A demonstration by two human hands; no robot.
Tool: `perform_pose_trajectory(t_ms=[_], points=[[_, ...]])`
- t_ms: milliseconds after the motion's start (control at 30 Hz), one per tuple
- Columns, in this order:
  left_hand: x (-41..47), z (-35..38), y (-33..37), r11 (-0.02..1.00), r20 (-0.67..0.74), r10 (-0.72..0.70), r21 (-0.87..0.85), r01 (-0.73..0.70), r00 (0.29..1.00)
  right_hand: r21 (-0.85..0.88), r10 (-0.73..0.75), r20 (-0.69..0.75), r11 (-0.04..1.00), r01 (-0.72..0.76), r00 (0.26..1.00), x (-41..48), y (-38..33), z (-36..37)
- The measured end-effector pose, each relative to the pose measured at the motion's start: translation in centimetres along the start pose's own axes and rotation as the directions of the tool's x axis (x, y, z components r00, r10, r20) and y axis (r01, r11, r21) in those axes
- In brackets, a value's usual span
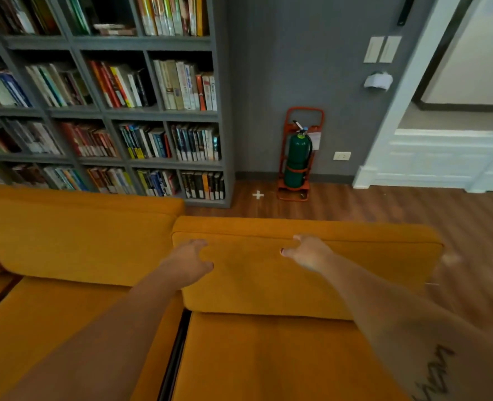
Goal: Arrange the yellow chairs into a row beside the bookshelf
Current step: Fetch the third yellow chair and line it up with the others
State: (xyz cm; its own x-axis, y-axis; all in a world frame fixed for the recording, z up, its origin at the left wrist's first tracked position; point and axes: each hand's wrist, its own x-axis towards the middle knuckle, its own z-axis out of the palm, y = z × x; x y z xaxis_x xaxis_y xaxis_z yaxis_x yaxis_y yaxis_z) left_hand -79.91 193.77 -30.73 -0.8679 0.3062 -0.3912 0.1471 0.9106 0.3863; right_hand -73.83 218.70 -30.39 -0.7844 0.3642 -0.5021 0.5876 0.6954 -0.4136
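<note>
My left hand (188, 260) and right hand (308, 251) rest spread, fingers apart, on the back cushion of the right mustard-yellow fabric chair (282, 285), gripping nothing. It sits just beside the left mustard-yellow fabric chair (74, 241), slightly forward of it, by the grey book-filled bookshelf (123, 111) on the wooden floor (413, 206). I judge the row nearly done; back edges need levelling.

Green fire extinguisher (297, 160) in an orange stand (294, 195) against the grey wall (282, 68).

We see the bookshelf (103, 111) cut off top and left. Book spines unreadable. The left yellow chair (66, 256) runs off-frame.
</note>
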Motion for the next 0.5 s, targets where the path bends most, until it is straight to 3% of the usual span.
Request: perform_pose_trajectory(t_ms=[200,500], points=[[6.9,-0.6,-0.2,0.99,0.032,0.056,0.126,-0.06,0.998,-0.045,0.062,0.003,0.997,-0.062,0.998,3.9,-1.0,0.5],[14.6,1.1,-2.8,0.949,0.069,0.006,0.314,-0.027,0.998,-0.259,-0.05,0.021,0.964,0.054,0.999,10.2,-1.1,1.8]])
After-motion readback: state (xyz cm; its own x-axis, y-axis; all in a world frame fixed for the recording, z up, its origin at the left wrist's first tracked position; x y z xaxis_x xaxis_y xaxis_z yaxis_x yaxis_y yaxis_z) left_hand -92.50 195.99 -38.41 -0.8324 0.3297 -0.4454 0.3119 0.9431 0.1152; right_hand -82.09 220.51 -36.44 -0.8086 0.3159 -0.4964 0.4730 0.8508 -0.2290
